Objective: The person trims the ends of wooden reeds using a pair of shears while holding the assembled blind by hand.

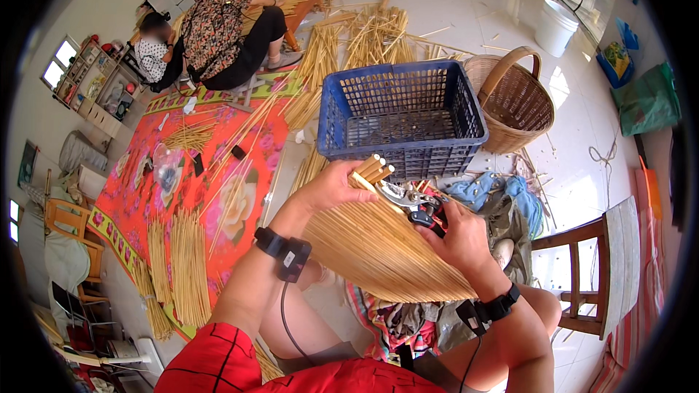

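Observation:
A panel of straw-coloured reeds (378,255), packed side by side, lies slanted across my lap. My left hand (331,188) is closed round its upper edge, thumb on top, with several thicker cut stalk ends (375,169) poking out beside the fingers. In my right hand (462,236) is a pair of pruning shears (429,217) with dark, red-trimmed handles. Their metal jaws reach to the panel's upper edge, close by the stalk ends. Whether the blades touch a reed cannot be made out. Both wrists carry black straps with small boxes and cables.
A blue plastic crate (404,149) stands just beyond the panel, a wicker basket (510,102) to its right. Reed bundles (191,269) lie on a red floral mat (244,204) at left. A wooden stool (604,269) is at right. Two people sit at far left.

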Demonstrator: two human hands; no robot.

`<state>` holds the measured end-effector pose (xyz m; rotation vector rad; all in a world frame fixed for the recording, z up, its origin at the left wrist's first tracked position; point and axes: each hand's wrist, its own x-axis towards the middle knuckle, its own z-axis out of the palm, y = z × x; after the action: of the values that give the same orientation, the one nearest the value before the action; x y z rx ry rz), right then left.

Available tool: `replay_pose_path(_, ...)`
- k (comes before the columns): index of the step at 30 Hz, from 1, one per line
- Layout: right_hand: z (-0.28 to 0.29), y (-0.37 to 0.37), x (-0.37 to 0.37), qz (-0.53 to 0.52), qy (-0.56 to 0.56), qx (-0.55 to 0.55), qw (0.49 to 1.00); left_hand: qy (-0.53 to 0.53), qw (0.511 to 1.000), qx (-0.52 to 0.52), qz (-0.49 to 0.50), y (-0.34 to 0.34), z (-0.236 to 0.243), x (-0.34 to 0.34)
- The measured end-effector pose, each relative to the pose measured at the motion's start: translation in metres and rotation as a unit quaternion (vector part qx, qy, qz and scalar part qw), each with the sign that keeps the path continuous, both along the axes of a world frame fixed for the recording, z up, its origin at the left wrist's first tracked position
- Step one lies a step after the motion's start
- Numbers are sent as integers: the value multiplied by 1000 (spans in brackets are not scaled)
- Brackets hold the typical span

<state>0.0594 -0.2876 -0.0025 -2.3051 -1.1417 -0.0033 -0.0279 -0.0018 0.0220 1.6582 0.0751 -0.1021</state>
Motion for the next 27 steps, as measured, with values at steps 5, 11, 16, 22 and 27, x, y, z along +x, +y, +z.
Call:
replay_pose_path(5,5,-2,1,-11,-39,32,999,-37,999,36,-2,0,-3,3)
replay_pose_path(11,7,-9,-6,-22,-29,71,997,-16,1000,25,4,-1,-1,2)
replay_pose_path(16,8,-22,-1,-75,171,66,980,-20,997,71,3,1,7,0)
replay_pose_path(22,13,-14,-9,-61,265,101,957,-12,993,114,22,1,1,2)
replay_pose_path(27,14,-10,-8,-56,254,72,963,-21,991,126,26,-4,3,1)
